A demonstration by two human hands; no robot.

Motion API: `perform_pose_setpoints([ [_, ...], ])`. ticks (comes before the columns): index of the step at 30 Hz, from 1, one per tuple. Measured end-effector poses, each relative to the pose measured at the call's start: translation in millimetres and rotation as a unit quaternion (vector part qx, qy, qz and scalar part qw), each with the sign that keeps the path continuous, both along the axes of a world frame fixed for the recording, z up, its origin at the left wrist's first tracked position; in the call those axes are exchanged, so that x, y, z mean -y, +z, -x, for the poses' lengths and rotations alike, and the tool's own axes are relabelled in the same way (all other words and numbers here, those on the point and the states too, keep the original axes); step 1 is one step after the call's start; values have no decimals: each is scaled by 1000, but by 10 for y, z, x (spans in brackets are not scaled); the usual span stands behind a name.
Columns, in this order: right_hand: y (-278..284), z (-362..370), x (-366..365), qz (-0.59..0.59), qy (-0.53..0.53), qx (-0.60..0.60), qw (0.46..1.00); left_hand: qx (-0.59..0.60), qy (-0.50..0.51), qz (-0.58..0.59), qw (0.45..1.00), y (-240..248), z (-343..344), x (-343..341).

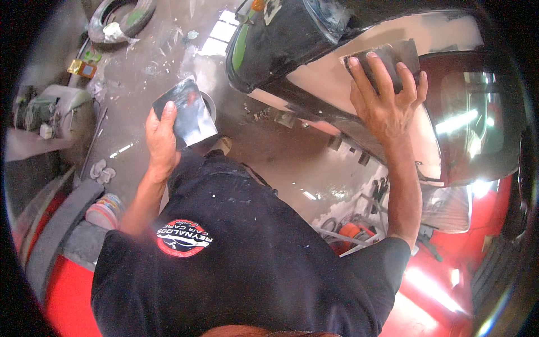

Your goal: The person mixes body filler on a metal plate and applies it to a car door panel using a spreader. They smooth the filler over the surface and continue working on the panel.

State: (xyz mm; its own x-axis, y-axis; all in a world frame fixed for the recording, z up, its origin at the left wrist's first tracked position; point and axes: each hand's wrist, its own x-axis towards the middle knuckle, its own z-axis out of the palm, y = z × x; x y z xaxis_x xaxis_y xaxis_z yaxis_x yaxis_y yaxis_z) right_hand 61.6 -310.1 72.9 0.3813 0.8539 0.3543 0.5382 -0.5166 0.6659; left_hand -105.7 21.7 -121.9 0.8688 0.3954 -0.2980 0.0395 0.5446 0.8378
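My left hand (163,137) grips a shiny, flat rectangular plate (193,115), thumb on its top face. A faint reddish smear shows on the plate, which is held over the floor away from the car. Higher up on the right, my right hand (387,95) is spread over a dark, flat rectangular pad (409,55), fingers curled across it. That pad lies against or just over a beige-patched car panel (323,84); contact cannot be judged. Whether it is a spreader or a sanding pad does not show.
The black car body (275,53) fills the upper right, with a glossy dark window (477,118) beside the panel. A tire (120,22) lies at the upper left. Partly behind the plate is a round container (209,105). Red bodywork (432,292) stands at the lower right.
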Motion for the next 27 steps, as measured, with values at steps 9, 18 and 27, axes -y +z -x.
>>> perform_pose_setpoints([
  [9, 59, -213, 4, 62, 24, 24, 998, -14, 86, 28, 996, -11, 230, 418],
  [18, 100, 69, 17, 77, -31, -5, 997, 10, 104, 27, 994, -97, 214, 471],
  [27, 50, -165, -7, 98, 1, 22, 995, 18, 107, 33, 994, 78, 239, 499],
])
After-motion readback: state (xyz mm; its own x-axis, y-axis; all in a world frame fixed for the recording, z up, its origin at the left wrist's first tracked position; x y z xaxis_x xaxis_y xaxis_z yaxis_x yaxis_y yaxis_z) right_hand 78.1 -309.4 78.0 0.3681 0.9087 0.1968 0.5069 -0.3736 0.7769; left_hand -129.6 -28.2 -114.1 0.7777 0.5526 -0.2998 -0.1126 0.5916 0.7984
